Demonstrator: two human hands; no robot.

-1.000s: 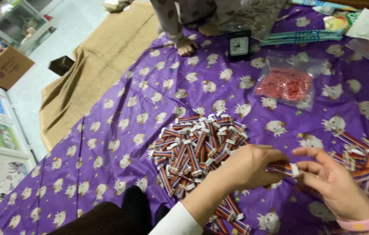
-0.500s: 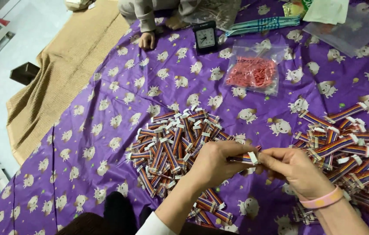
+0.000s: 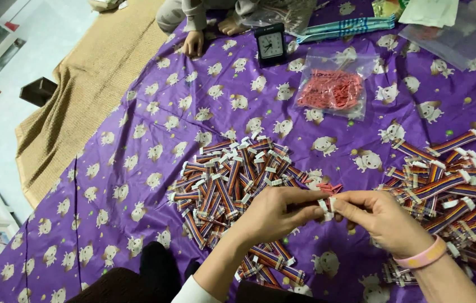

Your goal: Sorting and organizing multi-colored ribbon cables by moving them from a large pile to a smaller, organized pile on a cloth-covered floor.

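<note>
1. Since the earlier frame both hands have stayed joined at the same small bundle, while the view has drifted a little, so the alarm clock (image 3: pixel 271 42) sits lower in view.
2. Left hand (image 3: pixel 274 212) curls palm-down, its fingers pinched on a small cable bundle (image 3: pixel 324 204) with white connectors.
3. Right hand (image 3: pixel 381 219), wearing a pink wristband (image 3: pixel 424 256), meets it, fingers gripping the same bundle's end.
4. Just beyond the left hand lies a heap of striped cables (image 3: pixel 228 180); another pile (image 3: pixel 451 185) spreads beside the right hand.
5. Farther off, a bag of red pieces (image 3: pixel 332 90) rests on the purple sheet (image 3: pixel 137 146).
6. Beside the clock, another person's hand (image 3: pixel 193 42) touches the sheet.
</note>
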